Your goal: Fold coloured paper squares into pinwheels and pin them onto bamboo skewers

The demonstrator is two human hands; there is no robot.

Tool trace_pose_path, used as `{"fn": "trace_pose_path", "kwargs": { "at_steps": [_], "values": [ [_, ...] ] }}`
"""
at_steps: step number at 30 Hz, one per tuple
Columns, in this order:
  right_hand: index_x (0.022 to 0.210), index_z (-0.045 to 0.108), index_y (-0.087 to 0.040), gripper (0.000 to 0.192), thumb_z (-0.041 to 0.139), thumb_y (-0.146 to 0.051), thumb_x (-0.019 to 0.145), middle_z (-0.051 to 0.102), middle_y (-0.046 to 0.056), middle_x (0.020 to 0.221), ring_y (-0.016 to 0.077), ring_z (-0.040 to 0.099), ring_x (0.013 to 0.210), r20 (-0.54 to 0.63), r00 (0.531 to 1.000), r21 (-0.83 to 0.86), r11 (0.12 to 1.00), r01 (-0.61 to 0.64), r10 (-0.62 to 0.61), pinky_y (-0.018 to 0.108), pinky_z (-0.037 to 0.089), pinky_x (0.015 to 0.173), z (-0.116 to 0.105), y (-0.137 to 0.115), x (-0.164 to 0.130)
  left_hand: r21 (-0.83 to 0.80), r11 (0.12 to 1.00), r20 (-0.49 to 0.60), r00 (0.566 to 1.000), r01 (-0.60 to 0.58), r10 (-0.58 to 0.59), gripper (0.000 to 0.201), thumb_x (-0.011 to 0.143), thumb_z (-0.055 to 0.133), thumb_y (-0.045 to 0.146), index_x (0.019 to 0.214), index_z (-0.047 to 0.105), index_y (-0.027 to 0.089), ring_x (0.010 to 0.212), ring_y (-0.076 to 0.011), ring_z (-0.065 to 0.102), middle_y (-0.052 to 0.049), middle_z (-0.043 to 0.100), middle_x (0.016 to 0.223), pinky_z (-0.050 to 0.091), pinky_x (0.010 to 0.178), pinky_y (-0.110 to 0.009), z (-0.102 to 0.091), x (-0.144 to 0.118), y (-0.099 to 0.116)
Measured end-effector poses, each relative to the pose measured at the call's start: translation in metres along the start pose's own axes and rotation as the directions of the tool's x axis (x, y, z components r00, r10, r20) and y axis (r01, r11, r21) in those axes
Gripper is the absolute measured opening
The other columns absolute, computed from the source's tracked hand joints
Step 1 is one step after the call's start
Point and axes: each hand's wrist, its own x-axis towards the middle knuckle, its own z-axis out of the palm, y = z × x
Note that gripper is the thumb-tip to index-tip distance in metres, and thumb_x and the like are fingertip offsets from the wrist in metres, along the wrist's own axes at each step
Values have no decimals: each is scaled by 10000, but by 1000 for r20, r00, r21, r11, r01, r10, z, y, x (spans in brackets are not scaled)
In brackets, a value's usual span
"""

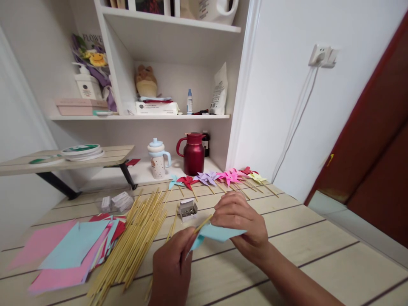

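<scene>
Between my two hands is a light blue paper pinwheel (219, 233) with folded blades, held just above the table. My left hand (174, 259) is closed, its thumb and fingers pinching a thin wooden stick (202, 224) at the pinwheel's left side. Curled over the stick's far end and the upper edge of the paper is my right hand (244, 223); its fingertips are partly hidden. Just beyond them stands a small open box of metal pins (188, 211). A large bundle of wooden sticks (134, 242) lies left of my left hand.
Coloured paper sheets (72, 246) are piled at the left, near small clear boxes (117, 201). Finished pinwheels (207, 177) lie in a row along the back. Behind them are a red thermos jug (194, 154) and a speckled cup (157, 161). A raised stand (117, 153) is back left.
</scene>
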Motion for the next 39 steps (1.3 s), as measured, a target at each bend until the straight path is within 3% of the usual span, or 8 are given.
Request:
{"fn": "trace_pose_path", "kwargs": {
  "at_steps": [16,25,33,39],
  "values": [
    [981,694,-196,163,581,-126,887,724,56,821,220,633,842,26,1000,15,1000,-8,7,434,489,788,-4,-5,4,91,991,56,994,-97,92,241,881,499,186,1018,697,175,804,-158,738,-43,777,898,565,676,-198,-1,-7,-8],
    [1001,693,-222,171,588,-147,888,729,48,835,223,643,836,45,999,15,1000,-17,17,435,498,781,-4,-4,2,65,996,-14,998,66,-65,278,888,479,232,1015,725,209,832,-208,727,-56,774,922,566,716,-286,6,-18,-8],
    [981,695,-208,163,587,-134,883,727,50,830,218,640,828,32,999,24,1000,-16,15,432,495,781,-4,-6,4,127,987,39,994,-102,98,263,883,490,226,1028,709,213,743,-180,733,-44,776,867,572,633,-235,-2,-9,-9],
    [986,693,-193,170,571,-124,890,722,65,827,224,633,846,47,999,31,1000,-4,2,436,489,783,-5,-7,6,108,985,43,991,-133,129,236,889,500,206,1020,695,200,738,-156,731,-32,766,841,570,652,-209,-2,-7,-7]
  ]
}}
